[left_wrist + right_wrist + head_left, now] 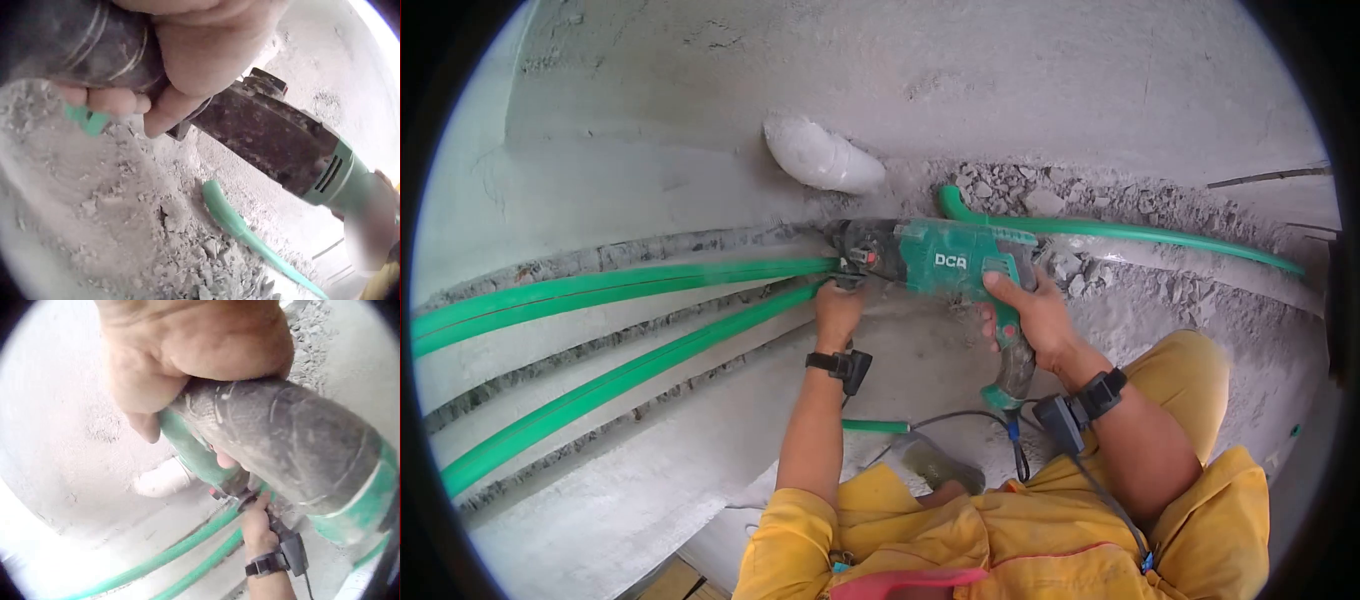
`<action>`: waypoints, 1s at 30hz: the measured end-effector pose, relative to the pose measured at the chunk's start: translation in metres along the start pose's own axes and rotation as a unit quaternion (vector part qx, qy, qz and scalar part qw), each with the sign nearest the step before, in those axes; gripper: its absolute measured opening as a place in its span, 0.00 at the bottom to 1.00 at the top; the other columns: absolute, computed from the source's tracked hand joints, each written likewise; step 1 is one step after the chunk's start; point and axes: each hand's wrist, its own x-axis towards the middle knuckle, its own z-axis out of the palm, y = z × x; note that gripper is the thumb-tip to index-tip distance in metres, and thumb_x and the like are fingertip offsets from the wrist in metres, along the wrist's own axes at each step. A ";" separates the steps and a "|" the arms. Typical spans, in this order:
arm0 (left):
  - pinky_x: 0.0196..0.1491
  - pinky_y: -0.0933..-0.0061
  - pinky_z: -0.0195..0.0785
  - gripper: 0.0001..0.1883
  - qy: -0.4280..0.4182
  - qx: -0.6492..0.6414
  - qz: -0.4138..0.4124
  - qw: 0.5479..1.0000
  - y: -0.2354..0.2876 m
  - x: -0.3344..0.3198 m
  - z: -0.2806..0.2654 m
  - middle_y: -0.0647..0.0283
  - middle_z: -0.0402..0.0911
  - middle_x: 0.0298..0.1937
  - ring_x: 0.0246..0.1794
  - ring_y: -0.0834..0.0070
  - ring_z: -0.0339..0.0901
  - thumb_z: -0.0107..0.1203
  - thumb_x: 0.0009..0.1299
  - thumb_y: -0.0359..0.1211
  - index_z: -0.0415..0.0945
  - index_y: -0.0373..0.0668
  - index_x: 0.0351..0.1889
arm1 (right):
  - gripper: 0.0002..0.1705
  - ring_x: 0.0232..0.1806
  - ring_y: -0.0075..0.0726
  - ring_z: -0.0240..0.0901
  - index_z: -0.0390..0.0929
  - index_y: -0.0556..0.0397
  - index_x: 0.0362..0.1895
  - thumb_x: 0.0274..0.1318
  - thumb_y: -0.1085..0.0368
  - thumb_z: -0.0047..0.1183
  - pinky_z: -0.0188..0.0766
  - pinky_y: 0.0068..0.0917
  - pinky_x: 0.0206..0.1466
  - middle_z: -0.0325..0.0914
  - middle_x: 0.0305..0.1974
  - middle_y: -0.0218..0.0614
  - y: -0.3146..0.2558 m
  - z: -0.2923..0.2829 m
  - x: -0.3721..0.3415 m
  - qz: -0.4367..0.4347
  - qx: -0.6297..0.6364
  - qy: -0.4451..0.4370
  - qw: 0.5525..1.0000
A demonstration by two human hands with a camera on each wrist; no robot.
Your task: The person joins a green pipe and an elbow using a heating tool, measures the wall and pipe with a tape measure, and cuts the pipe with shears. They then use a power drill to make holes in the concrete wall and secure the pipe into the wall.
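A green and dark DCA rotary hammer drill (945, 258) lies level across the middle of the head view, its front end pointing left. My right hand (1040, 318) grips the rear handle, whose worn dark sleeve (287, 437) fills much of the right wrist view. With my left hand (837, 315) I hold the dark side handle (81, 44) near the tool's front, fingers curled round it. Dust coats the drill's dark front housing (269, 137). The front end overlaps a groove beside the upper green pipe (630, 288); its tip is blurred.
A second green pipe (630, 380) runs below the first, along chiselled grooves. A white pipe elbow (825, 158) sticks out above the drill. To the right, a bent green pipe (1140, 232) lies among broken rubble (1050, 190). A black cable (960, 413) trails from the handle past my legs.
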 end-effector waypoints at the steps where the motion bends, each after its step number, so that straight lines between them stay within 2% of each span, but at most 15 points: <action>1: 0.42 0.66 0.70 0.14 -0.004 0.020 -0.015 1.000 0.007 -0.002 -0.001 0.52 0.85 0.33 0.35 0.61 0.82 0.64 0.60 0.35 0.81 0.34 0.36 | 0.27 0.22 0.33 0.74 0.65 0.59 0.53 0.56 0.60 0.62 0.71 0.30 0.20 0.76 0.34 0.41 -0.007 0.006 0.001 -0.028 -0.060 0.027 0.997; 2: 0.42 0.66 0.70 0.14 -0.003 0.022 -0.013 1.000 0.015 -0.002 -0.002 0.52 0.85 0.33 0.35 0.61 0.82 0.64 0.60 0.35 0.81 0.34 0.36 | 0.27 0.22 0.33 0.74 0.65 0.59 0.53 0.56 0.60 0.62 0.71 0.30 0.20 0.76 0.34 0.41 -0.014 0.010 0.004 -0.030 -0.057 0.026 0.998; 4: 0.41 0.68 0.70 0.14 -0.018 0.012 -0.041 0.999 0.027 -0.005 -0.005 0.54 0.84 0.31 0.34 0.64 0.80 0.64 0.61 0.36 0.80 0.33 0.37 | 0.26 0.19 0.31 0.71 0.69 0.62 0.47 0.54 0.57 0.64 0.70 0.29 0.20 0.76 0.32 0.41 -0.026 0.015 0.010 -0.090 -0.119 0.018 0.989; 8: 0.41 0.69 0.69 0.15 -0.023 -0.024 -0.055 0.998 0.019 0.007 0.002 0.56 0.83 0.31 0.33 0.67 0.79 0.64 0.62 0.37 0.80 0.33 0.37 | 0.27 0.20 0.30 0.71 0.70 0.62 0.46 0.52 0.56 0.65 0.69 0.27 0.19 0.77 0.31 0.41 -0.046 0.015 0.017 -0.083 -0.145 0.009 0.986; 10: 0.41 0.67 0.70 0.17 -0.023 -0.033 -0.027 0.999 0.015 0.009 0.002 0.54 0.84 0.34 0.36 0.64 0.81 0.64 0.61 0.39 0.79 0.32 0.38 | 0.26 0.20 0.30 0.70 0.71 0.61 0.45 0.51 0.56 0.66 0.69 0.29 0.20 0.77 0.29 0.39 -0.048 0.015 0.016 -0.043 -0.137 0.023 0.989; 14: 0.43 0.65 0.70 0.18 -0.015 0.057 0.006 0.998 0.024 -0.001 -0.007 0.52 0.84 0.36 0.38 0.60 0.82 0.64 0.60 0.40 0.80 0.34 0.38 | 0.22 0.22 0.31 0.72 0.71 0.59 0.44 0.53 0.58 0.64 0.72 0.32 0.21 0.77 0.29 0.38 -0.028 0.000 0.007 -0.077 -0.128 0.001 0.989; 16: 0.44 0.62 0.71 0.18 -0.047 0.091 0.024 0.994 0.016 -0.012 -0.018 0.51 0.84 0.37 0.41 0.56 0.82 0.65 0.58 0.40 0.80 0.37 0.39 | 0.18 0.23 0.34 0.75 0.70 0.57 0.44 0.55 0.62 0.62 0.73 0.33 0.20 0.77 0.30 0.39 -0.002 -0.007 -0.006 -0.055 -0.029 -0.043 0.997; 17: 0.43 0.61 0.71 0.16 -0.047 0.108 0.038 0.992 0.008 -0.015 -0.021 0.51 0.84 0.37 0.40 0.53 0.82 0.64 0.58 0.39 0.81 0.39 0.40 | 0.18 0.23 0.34 0.75 0.70 0.57 0.44 0.55 0.62 0.62 0.73 0.33 0.20 0.77 0.30 0.39 0.009 -0.011 -0.012 -0.054 -0.030 -0.045 0.997; 19: 0.43 0.60 0.72 0.17 -0.051 0.145 0.022 0.988 0.005 -0.023 -0.028 0.50 0.84 0.37 0.41 0.51 0.81 0.64 0.58 0.39 0.81 0.39 0.40 | 0.16 0.25 0.35 0.77 0.71 0.57 0.44 0.55 0.65 0.62 0.74 0.33 0.20 0.76 0.30 0.38 0.029 -0.016 -0.023 -0.017 0.039 -0.018 0.999; 22: 0.43 0.58 0.72 0.17 -0.045 0.195 0.011 0.980 0.016 -0.030 -0.034 0.48 0.84 0.38 0.42 0.49 0.80 0.64 0.58 0.40 0.81 0.39 0.40 | 0.18 0.25 0.34 0.77 0.70 0.57 0.45 0.54 0.65 0.63 0.74 0.33 0.20 0.76 0.30 0.38 0.048 -0.022 -0.017 -0.003 0.058 -0.020 0.998; 25: 0.44 0.58 0.72 0.17 -0.033 0.212 0.009 0.977 0.017 -0.034 -0.034 0.47 0.83 0.38 0.43 0.48 0.79 0.64 0.57 0.40 0.81 0.39 0.40 | 0.21 0.24 0.35 0.77 0.67 0.57 0.48 0.54 0.66 0.63 0.74 0.32 0.20 0.76 0.30 0.38 0.048 -0.023 -0.011 0.031 0.064 -0.019 0.997; 28: 0.44 0.57 0.72 0.17 -0.036 0.215 0.008 0.976 0.006 -0.022 -0.038 0.46 0.83 0.39 0.44 0.47 0.79 0.64 0.57 0.40 0.81 0.39 0.39 | 0.24 0.24 0.34 0.76 0.65 0.56 0.50 0.53 0.66 0.63 0.73 0.32 0.19 0.76 0.31 0.38 0.046 -0.020 0.001 0.030 0.052 -0.035 0.998; 30: 0.45 0.57 0.71 0.17 -0.044 0.209 0.009 0.977 0.001 -0.016 -0.040 0.46 0.83 0.39 0.44 0.47 0.79 0.64 0.57 0.40 0.81 0.39 0.39 | 0.20 0.24 0.34 0.76 0.68 0.56 0.47 0.54 0.65 0.63 0.74 0.33 0.19 0.76 0.31 0.38 0.042 -0.011 -0.002 0.022 0.041 -0.018 0.999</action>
